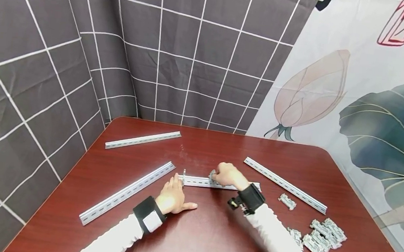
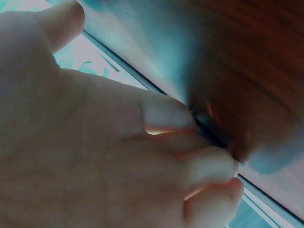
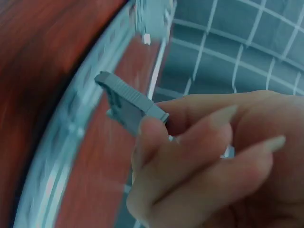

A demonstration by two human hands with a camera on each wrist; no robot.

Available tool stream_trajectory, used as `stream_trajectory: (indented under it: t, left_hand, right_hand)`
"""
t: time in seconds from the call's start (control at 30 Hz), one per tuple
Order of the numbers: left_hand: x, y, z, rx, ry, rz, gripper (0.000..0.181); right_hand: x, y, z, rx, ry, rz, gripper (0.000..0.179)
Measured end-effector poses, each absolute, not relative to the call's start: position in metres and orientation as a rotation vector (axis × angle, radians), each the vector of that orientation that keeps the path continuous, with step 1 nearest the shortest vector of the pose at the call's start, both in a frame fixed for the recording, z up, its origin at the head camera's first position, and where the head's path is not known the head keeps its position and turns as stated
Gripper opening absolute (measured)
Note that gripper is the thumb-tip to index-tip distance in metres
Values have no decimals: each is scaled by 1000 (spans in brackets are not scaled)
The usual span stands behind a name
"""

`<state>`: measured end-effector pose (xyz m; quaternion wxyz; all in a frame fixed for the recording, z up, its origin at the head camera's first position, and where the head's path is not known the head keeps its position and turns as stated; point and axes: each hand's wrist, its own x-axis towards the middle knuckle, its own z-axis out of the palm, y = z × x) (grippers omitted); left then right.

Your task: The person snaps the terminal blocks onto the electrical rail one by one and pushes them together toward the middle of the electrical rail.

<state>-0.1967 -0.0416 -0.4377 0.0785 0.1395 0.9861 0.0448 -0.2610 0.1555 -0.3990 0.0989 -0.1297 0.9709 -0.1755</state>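
A slotted metal DIN rail point(image 1: 196, 181) lies crosswise in front of me on the table. Near its left end one grey DIN rail clip point(image 1: 184, 177) stands upright on it; the right wrist view also catches this mounted clip point(image 3: 154, 19) at the far end. My left hand point(image 1: 172, 196) lies by the rail's left end, fingers stretched out and thumb spread, the fingertips touching that end. Between thumb and fingers my right hand point(image 1: 228, 174) pinches another grey clip point(image 3: 130, 102), tilted beside the rail. Whether this clip touches the rail I cannot tell. The left wrist view is mostly palm point(image 2: 95, 142).
Other DIN rails lie around: one at the back left point(image 1: 142, 139), one slanting at the left point(image 1: 127, 192), one slanting at the right point(image 1: 285, 185). A single clip point(image 1: 287, 201) lies right of my hand, and a pile of clips point(image 1: 324, 237) sits farther right on the brown table point(image 1: 191, 238).
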Motion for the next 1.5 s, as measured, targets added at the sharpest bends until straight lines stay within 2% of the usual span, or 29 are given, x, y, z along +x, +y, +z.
stream_trajectory:
  t: [0.27,0.57,0.83,1.17,1.37,1.43,1.5]
  left_hand:
    - [-199,-38,-434,390,2901,63,96]
    - [-204,-39,-433,399,2897,-7,97]
    - [-203,-39,-433,416,2902,50,97]
    - [-198,-40,-436,392,2905,79,96]
    - [-198,-40,-433,377,2906,63,96]
    - [-197,-39,-432,395,2918,51,96]
    - [-195,-39,-433,416,2931,32,96]
  right_hand:
    - [-260,116,-410,-309,2908,-414,30]
    - [-268,109,-419,-253,2875,-481,26]
    - [-268,100,-416,-156,2869,-371,16]
    - [-261,98,-421,-183,2878,-405,21]
    - [-254,133,-408,-159,2834,-662,50]
    - [-251,164,-397,-134,2839,-645,49]
    - [-245,201,-389,-52,2903,-524,39]
